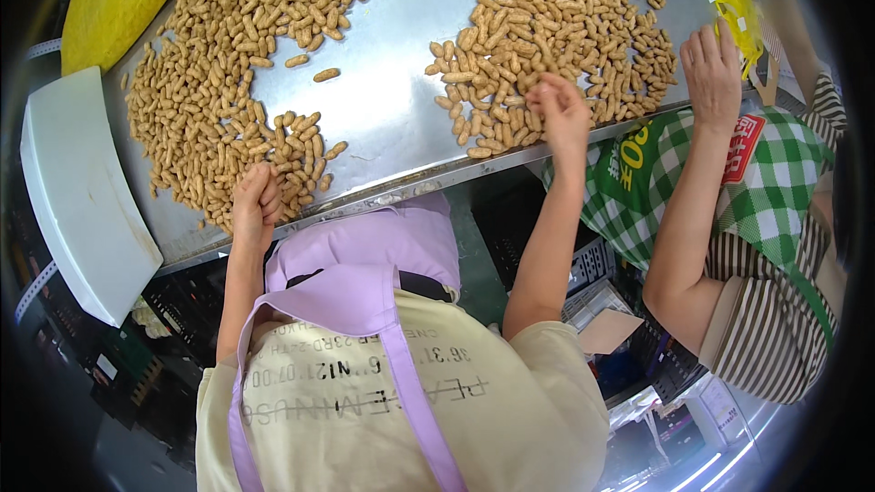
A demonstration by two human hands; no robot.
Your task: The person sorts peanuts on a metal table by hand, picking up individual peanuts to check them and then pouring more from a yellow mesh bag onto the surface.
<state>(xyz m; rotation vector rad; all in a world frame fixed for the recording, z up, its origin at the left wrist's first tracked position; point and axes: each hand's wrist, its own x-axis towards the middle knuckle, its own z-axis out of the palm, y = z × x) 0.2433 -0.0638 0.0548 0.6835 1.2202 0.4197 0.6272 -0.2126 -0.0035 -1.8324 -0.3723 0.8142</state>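
Observation:
Unshelled peanuts lie on a metal table (383, 109) in two groups: a large pile (205, 82) at the left and a flatter spread (506, 48) at the right. My left hand (258, 199) is curled at the near edge of the left pile, its fingers bent inward; whether a peanut is inside is hidden. Over the near part of the right spread is my right hand (562, 109), thumb and fingertips close together and slightly blurred. What lies between those fingertips cannot be made out. A few loose peanuts (327, 74) rest between the groups.
A co-worker in a green checked apron (759, 198) stands at the right, one hand (712, 75) near the table's edge beside yellow netting (738, 14). A yellow sack (116, 7) and a white container (89, 191) border the left pile. Dark crates (595, 266) stand below the table.

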